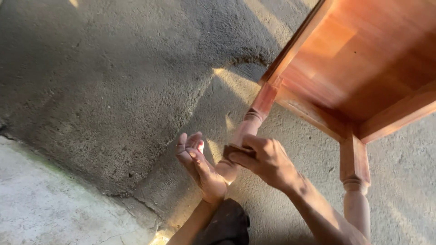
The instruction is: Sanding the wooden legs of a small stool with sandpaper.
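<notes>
Table (pixel 363 59) tipped on its side over concrete floor (pixel 91 90), turned legs pointing toward camera. Right hand (pixel 265 161) clenched on dark sanding pad (pixel 236 149), pressed against near leg (pixel 247 129). Left hand (pixel 197 163) released, fingers (pixel 188 147) extended, just beside same leg's lower end. Second leg (pixel 355 181) well apart, at right.

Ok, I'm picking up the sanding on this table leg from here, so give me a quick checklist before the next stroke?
1. Right hand grips the dark sanding piece: ok.
2. Piece pressed against the turned leg: ok.
3. Left hand steadying the leg: not ok, open beside it.
4. Table tipped, leg reachable: ok.
5. Table resting firmly on the concrete floor: cannot tell.
6. Abrasive wear: cannot tell.
</notes>
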